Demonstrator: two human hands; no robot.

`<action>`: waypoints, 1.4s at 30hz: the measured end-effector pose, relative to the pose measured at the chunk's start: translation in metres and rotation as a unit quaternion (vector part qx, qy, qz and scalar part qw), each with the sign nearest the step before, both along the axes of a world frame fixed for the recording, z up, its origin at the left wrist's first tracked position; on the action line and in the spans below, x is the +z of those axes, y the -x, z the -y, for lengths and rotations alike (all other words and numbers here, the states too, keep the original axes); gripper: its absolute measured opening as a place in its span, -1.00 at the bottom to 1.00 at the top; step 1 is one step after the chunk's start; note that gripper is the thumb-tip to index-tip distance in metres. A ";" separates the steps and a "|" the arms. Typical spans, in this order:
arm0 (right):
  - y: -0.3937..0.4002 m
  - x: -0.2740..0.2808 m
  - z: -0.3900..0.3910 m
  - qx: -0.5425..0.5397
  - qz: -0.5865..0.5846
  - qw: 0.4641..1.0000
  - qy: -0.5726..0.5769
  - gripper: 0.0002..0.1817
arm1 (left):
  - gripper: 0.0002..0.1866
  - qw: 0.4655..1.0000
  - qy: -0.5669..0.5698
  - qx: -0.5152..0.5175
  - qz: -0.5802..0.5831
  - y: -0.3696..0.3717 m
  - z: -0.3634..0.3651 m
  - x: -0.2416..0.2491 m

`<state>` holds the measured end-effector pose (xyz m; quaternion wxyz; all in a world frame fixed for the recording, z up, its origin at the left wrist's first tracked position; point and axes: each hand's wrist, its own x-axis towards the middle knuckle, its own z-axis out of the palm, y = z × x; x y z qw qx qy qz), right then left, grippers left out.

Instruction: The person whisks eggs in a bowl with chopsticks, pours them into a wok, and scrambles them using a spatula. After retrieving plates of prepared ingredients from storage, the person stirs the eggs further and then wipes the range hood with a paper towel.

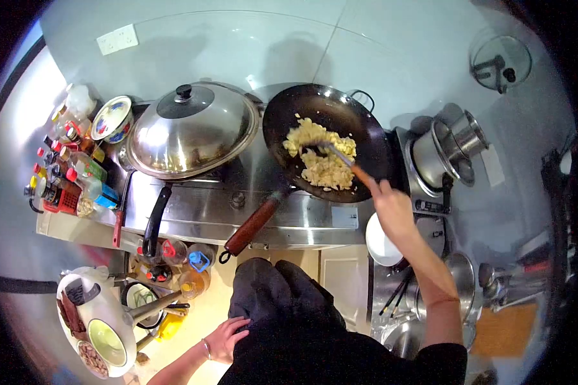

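Observation:
My right hand [392,206] is closed around the wooden handle of a spatula [341,157], whose metal end is in the dark wok [371,138]. Pale yellow, lumpy food [327,168] lies in the middle of the wok, around the spatula's end. The wok's reddish wooden handle [253,226] points toward my body, and no hand is on it. Down at my side, my left hand [225,339] rests against my dark clothing with its fingers apart, holding nothing.
A pan with a domed metal lid [196,131] sits left of the wok. Bottles [77,167] and a patterned bowl [112,120] stand at the far left. On the right are a white bowl [383,240], a metal pot [430,157] and a sink area with chopsticks [397,294].

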<state>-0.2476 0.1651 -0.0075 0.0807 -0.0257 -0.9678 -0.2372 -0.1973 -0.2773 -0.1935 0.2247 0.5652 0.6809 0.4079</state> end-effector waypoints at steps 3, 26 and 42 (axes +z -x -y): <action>0.014 -0.010 -0.022 -0.057 -0.025 0.998 -0.019 -0.71 | -0.52 0.999 -0.027 -0.012 -0.017 0.006 0.003 -0.016; -0.007 -0.038 0.036 -0.194 -0.103 0.973 0.069 -0.64 | -0.53 0.965 0.017 -0.204 0.167 0.047 0.066 -0.133; -0.197 -0.038 0.137 -0.230 -0.317 0.897 0.205 -0.73 | -0.53 0.857 0.349 -0.356 -0.129 0.056 -0.053 0.035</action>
